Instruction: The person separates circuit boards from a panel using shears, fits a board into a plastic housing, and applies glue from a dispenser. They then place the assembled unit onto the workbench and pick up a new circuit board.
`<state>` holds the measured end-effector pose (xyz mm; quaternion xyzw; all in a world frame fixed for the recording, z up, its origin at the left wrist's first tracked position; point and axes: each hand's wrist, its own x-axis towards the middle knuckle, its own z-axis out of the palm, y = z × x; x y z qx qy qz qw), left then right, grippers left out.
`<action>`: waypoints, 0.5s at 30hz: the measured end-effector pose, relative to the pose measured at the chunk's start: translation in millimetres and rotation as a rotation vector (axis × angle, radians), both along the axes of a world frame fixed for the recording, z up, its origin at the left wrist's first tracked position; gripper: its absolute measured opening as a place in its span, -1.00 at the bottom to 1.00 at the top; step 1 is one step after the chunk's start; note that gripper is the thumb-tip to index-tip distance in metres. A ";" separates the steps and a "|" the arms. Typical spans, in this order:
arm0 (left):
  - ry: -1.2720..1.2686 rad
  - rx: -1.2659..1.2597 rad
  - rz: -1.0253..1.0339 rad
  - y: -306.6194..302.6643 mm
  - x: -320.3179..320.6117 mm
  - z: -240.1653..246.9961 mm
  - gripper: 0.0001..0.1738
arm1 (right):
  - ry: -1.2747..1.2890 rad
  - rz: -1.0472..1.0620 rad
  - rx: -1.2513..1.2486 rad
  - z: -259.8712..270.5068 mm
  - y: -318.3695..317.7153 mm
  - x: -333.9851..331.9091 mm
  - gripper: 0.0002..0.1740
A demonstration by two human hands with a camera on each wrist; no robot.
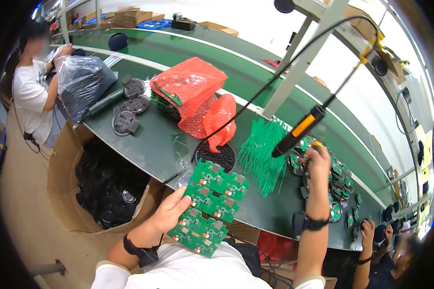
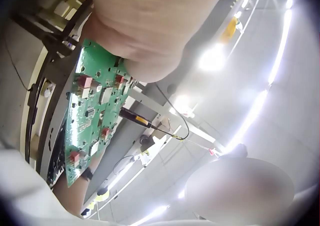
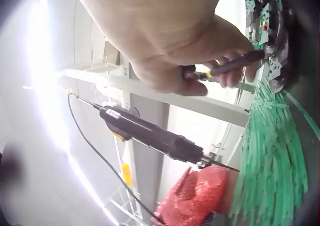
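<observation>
head view: a board panel [image 1: 208, 206] is pinched by the left hand [image 1: 170, 211], a tool [image 3: 237, 64] by the right hand [image 1: 318, 167]. held one-sidedly, the panel might be flexed

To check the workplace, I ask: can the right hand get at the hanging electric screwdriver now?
Probably yes: the electric screwdriver hangs close by, nothing visible between, but the right hand holds a dark-handled tool that may hinder gripping.
</observation>
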<state>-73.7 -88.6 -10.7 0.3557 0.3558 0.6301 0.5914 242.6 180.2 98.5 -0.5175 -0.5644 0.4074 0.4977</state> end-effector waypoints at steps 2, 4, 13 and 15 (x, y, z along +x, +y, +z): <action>0.372 0.077 -0.052 0.9 -14.4 13.1 -0.62 | 0.235 0.054 0.187 13.0 -39.3 4.2 -0.70; 0.500 0.067 -0.128 3.4 -21.1 20.2 -0.66 | 0.306 0.231 0.218 23.6 -85.7 -0.6 -0.63; 0.957 0.165 -0.670 36.5 -7.5 71.8 -0.64 | -0.268 0.813 -0.033 12.5 -143.4 -59.7 -0.55; 0.930 0.193 -0.666 39.7 -16.1 76.4 -0.56 | -0.245 0.868 -0.133 4.7 -142.2 -57.6 -0.62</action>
